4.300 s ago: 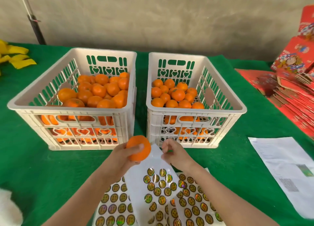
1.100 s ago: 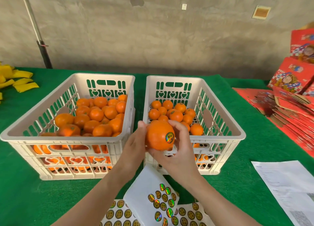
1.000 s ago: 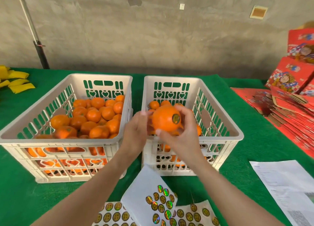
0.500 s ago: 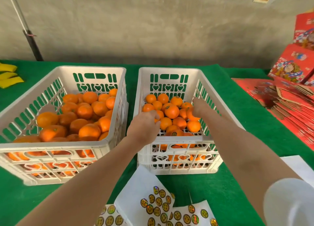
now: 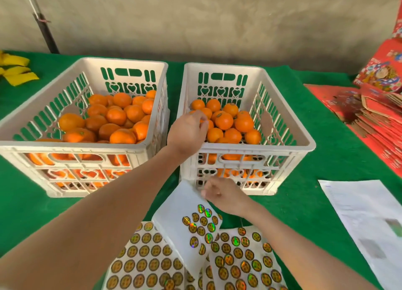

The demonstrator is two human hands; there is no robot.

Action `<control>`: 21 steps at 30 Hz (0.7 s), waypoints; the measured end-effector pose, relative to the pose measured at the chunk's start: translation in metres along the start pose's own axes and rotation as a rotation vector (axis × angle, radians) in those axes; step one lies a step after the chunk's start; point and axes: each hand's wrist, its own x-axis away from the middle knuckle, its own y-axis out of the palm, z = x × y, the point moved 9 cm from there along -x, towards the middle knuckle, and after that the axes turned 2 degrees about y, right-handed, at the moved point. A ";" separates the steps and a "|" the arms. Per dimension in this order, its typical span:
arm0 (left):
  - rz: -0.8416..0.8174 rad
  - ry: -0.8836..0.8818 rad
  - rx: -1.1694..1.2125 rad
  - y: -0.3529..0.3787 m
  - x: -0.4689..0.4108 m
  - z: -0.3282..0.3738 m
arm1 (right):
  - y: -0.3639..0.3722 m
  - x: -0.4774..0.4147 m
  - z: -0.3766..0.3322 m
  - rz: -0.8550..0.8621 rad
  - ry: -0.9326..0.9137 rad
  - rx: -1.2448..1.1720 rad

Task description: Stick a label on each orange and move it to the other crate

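Note:
Two white crates stand side by side on the green cloth. The left crate is heaped with oranges. The right crate holds a lower layer of oranges. My left hand reaches over the right crate's near left corner, its fingers curled round an orange there. My right hand is low in front of the right crate, fingertips pinching the blank top of a white sticker sheet. Round shiny labels cover the sheet's lower part. More label sheets lie beneath.
A printed white paper lies on the cloth at the right. Red flat cartons are stacked at the far right. Yellow pieces lie at the far left. A dark pole leans on the grey wall behind.
My right hand put the labelled orange into the right crate and dropped back to the sticker sheet. My left hand moved forward into the right crate.

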 end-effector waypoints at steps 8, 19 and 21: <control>0.267 0.047 0.192 -0.031 0.099 -0.003 | 0.057 -0.005 0.077 -0.115 0.414 -0.428; -0.430 -0.796 0.517 0.047 0.164 -0.104 | 0.020 0.008 0.039 -0.100 0.281 -0.713; -0.437 -0.797 0.469 0.041 0.162 -0.108 | 0.014 0.017 0.040 -0.146 0.291 -0.816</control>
